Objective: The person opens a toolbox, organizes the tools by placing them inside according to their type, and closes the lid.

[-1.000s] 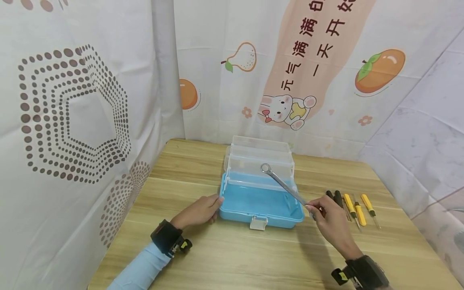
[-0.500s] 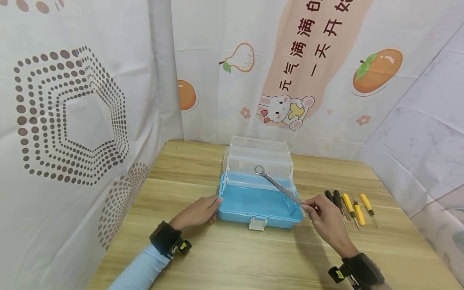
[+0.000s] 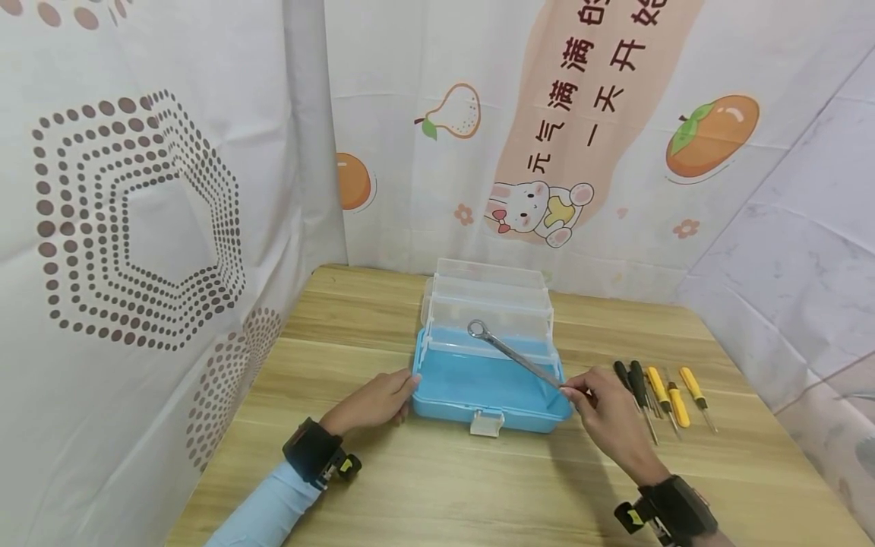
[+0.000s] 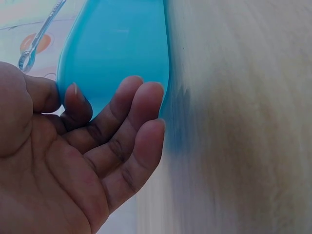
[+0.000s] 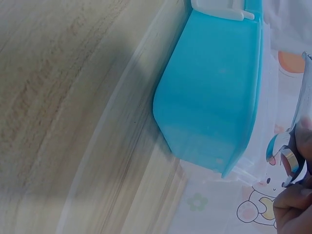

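Observation:
A blue toolbox (image 3: 472,380) lies open on the wooden table, its clear stepped trays (image 3: 488,304) raised at the back. My left hand (image 3: 372,399) grips the box's left front corner, thumb at the rim and the other fingers against the outer wall in the left wrist view. With thumb and fingers, my right hand (image 3: 611,414) pinches a silver combination wrench (image 3: 516,357) near its open end (image 5: 287,158). The wrench slants over the box, ring end up and to the left. A white latch (image 3: 487,423) hangs at the box front.
Right of the box lie several screwdrivers, some with black handles (image 3: 637,380) and some with yellow handles (image 3: 690,380). Printed white curtains (image 3: 403,228) stand behind the table (image 3: 369,304) and along both its sides.
My right hand has moved left with the wrench, bringing the ring end further left and slightly lower over the box. The left hand stays at the box corner.

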Demonstrator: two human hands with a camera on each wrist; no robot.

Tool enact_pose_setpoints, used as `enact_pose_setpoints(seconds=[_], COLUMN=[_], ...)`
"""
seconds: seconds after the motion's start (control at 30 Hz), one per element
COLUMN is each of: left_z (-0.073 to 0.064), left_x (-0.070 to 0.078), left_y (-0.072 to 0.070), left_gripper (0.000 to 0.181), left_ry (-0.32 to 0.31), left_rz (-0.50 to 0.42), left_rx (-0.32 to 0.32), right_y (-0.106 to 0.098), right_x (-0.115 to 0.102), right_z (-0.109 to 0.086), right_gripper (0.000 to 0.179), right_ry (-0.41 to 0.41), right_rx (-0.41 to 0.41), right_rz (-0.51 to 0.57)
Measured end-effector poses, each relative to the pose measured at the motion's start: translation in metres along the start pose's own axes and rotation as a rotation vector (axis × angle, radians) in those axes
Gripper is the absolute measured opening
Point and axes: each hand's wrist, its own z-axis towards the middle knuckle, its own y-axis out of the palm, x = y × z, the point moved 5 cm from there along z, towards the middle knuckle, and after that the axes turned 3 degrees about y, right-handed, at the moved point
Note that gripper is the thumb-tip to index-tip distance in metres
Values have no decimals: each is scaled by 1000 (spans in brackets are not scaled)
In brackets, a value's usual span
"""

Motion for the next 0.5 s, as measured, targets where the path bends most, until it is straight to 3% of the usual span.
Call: enact_pose_setpoints(seconds=[0.5], left_z=[0], left_x=[1], left_y=[-1], left_gripper=[41], left_ry=[-3], left_rz=[0], left_rx=[1], right_y=[8], right_x=[-3], right_z=[5], right_gripper=[22], right_ry=[-90], right_rx=[21], right_rz=[60])
